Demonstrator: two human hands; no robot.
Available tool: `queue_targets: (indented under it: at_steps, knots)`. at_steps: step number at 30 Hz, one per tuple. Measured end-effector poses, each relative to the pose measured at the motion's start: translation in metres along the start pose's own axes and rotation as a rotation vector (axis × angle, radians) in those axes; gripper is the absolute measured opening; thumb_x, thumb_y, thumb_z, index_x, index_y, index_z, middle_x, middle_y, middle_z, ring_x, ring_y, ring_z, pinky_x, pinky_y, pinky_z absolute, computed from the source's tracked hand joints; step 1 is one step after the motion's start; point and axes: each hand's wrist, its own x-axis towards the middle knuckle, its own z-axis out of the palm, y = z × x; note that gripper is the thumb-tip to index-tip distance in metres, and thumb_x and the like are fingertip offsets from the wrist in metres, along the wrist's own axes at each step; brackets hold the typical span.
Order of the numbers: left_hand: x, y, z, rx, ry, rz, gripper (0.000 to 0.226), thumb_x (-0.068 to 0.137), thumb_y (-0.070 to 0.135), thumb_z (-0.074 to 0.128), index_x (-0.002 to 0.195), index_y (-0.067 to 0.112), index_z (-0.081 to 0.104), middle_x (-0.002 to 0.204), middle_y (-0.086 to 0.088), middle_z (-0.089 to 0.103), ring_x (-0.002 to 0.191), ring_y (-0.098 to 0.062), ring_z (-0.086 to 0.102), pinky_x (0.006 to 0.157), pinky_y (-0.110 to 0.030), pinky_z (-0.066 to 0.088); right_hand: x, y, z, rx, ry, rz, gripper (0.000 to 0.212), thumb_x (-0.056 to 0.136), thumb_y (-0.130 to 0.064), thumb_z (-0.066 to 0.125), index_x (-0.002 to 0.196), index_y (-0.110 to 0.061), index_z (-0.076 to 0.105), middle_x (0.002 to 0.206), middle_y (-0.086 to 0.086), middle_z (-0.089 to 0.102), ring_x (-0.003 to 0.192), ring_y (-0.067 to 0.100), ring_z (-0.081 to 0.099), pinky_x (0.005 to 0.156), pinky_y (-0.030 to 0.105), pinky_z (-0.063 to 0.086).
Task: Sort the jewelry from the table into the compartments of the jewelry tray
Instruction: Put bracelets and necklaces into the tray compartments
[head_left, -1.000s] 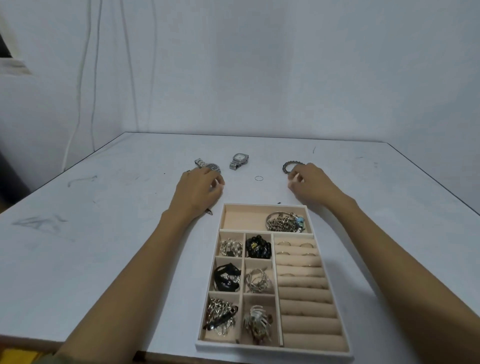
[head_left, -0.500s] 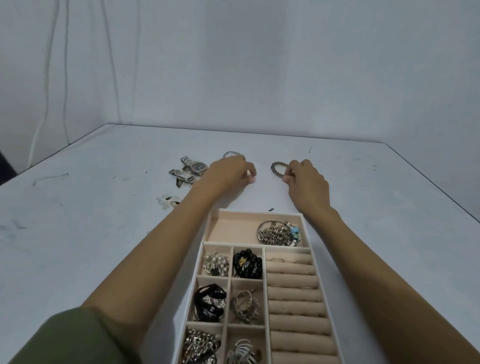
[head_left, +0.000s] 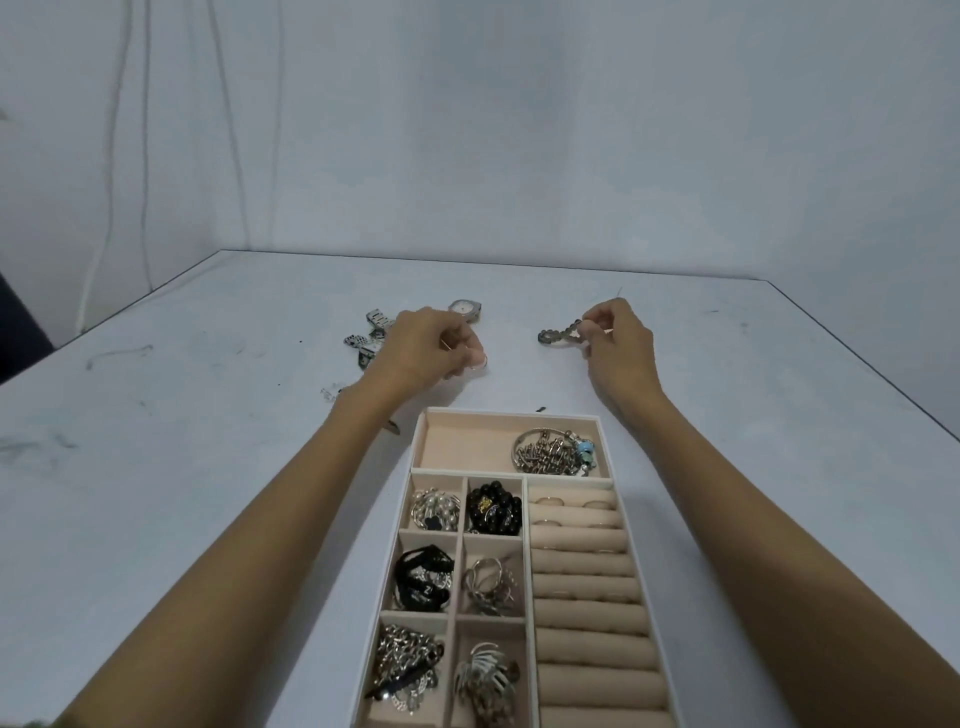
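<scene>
I see the right hand (head_left: 618, 348) pinching the bracelet (head_left: 558, 335) by its right end, past the far edge of the tray (head_left: 604, 439); left hand (head_left: 428, 351) curled just short of the watch (head_left: 465, 308), grip unclear.

White cables (head_left: 106, 218) hang down the pale wall (head_left: 519, 130).

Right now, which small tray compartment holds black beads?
The farthest in the right-hand column of small ones: black bead bracelet, next to the pearl cluster.
</scene>
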Motion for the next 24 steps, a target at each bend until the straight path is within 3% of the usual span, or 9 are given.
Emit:
queue_targets:
  at_steps: [4,8,11,14,19,24]
  knots:
    - [-0.043,0.007,-0.02,-0.159,0.152,-0.005,0.003,0.081,0.013,0.073,0.079,0.014,0.071,0.066,-0.001,0.068,0.055,-0.006,0.061,0.065,-0.016,0.052,-0.005,-0.014,-0.007,0.24,-0.009,0.034,0.017,0.092,-0.002,0.053,0.086,-0.017,0.057,0.095,0.012,0.06,0.072,0.02,0.058,0.048,0.029,0.051]
    - [-0.078,0.012,-0.031,-0.28,0.291,-0.015,0.007,0.081,0.013,0.073,0.079,0.018,0.07,0.071,-0.006,0.069,0.059,-0.011,0.061,0.063,-0.019,0.053,-0.013,-0.037,-0.024,0.288,-0.021,-0.026,0.01,0.09,0.006,0.056,0.095,-0.002,0.058,0.08,0.012,0.062,0.056,0.015,0.06,0.055,0.026,0.058]
    - [-0.099,0.012,-0.031,-0.347,0.357,-0.039,0.003,0.082,0.011,0.072,0.083,0.013,0.071,0.072,-0.005,0.068,0.059,-0.006,0.061,0.054,-0.014,0.049,-0.022,-0.056,-0.037,0.321,-0.067,-0.069,0.012,0.089,0.006,0.057,0.098,-0.001,0.061,0.077,0.014,0.062,0.057,0.017,0.063,0.058,0.026,0.058]
    - [-0.114,0.013,-0.028,-0.353,0.385,-0.034,0.003,0.082,0.009,0.072,0.083,0.012,0.071,0.073,-0.006,0.069,0.06,-0.006,0.062,0.056,-0.01,0.048,-0.042,-0.077,-0.048,0.339,-0.16,-0.136,0.02,0.091,0.007,0.054,0.104,-0.002,0.065,0.077,0.016,0.061,0.062,0.019,0.064,0.062,0.024,0.057]
    - [-0.125,0.009,-0.024,-0.296,0.414,0.008,0.005,0.082,0.013,0.072,0.081,0.017,0.071,0.076,0.003,0.071,0.067,-0.015,0.068,0.067,-0.021,0.055,-0.095,-0.105,-0.06,0.365,-0.367,-0.188,0.016,0.091,0.007,0.054,0.102,0.006,0.066,0.079,0.017,0.064,0.063,0.02,0.064,0.063,0.026,0.057]
    - [-0.125,0.007,-0.028,-0.28,0.462,0.04,0.003,0.082,0.013,0.073,0.083,0.015,0.071,0.081,0.006,0.071,0.069,-0.011,0.066,0.063,-0.011,0.049,-0.145,-0.123,-0.074,0.313,-0.611,-0.14,0.014,0.089,0.003,0.059,0.099,0.003,0.068,0.071,0.014,0.066,0.061,0.022,0.065,0.059,0.026,0.056]
